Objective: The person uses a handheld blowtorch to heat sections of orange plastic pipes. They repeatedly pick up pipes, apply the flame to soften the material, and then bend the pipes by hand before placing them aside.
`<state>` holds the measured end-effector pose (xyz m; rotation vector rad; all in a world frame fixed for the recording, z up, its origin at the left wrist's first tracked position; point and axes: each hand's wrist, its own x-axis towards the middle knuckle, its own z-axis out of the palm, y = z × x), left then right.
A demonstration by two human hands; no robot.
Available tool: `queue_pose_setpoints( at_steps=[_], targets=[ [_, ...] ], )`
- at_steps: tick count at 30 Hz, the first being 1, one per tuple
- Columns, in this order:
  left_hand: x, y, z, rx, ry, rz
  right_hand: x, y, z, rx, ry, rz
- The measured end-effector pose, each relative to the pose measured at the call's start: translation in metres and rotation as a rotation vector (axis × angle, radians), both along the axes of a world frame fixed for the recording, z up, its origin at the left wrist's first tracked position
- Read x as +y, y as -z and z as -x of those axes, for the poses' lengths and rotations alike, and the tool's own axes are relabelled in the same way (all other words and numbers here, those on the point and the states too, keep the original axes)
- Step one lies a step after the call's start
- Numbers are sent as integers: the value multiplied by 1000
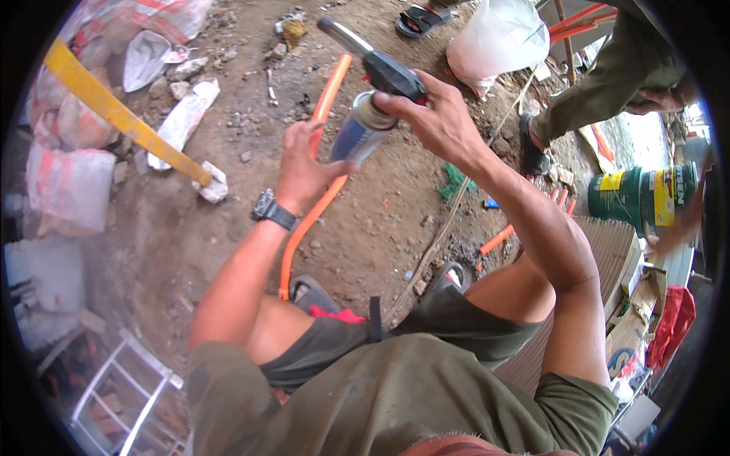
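Note:
My right hand (441, 114) is wrapped round the black handle of a gas blow torch (388, 72). Its metal nozzle points up and to the left, and no flame shows. Below the torch head hangs a blue and white gas canister (357, 135), tilted. My left hand (300, 167), with a dark watch at the wrist, is curled round a bent orange pipe (310, 214). Its thumb stretches across in front of the canister's lower end; whether it touches is unclear. The pipe's middle is hidden by this hand; its lower end reaches down near my left foot.
Sacks (72, 178) and a yellow bar (125, 118) are on the left, above a metal frame (125, 387). At right, another person's leg (601, 91) stands near green buckets (616, 197). A white bag (498, 42) lies far right; short orange pipes (498, 239) lie nearer.

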<state>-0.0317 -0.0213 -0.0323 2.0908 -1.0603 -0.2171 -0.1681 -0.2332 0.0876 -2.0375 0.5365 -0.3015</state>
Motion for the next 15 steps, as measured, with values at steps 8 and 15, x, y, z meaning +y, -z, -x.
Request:
queue_pose_setpoints(
  at_steps=[8,15],
  targets=[
    [35,28,-63,251,-328,-30,-75,95,38,150,119,225],
    [30,-39,-72,325,-342,224,-76,174,64,322,103,173]
  ],
)
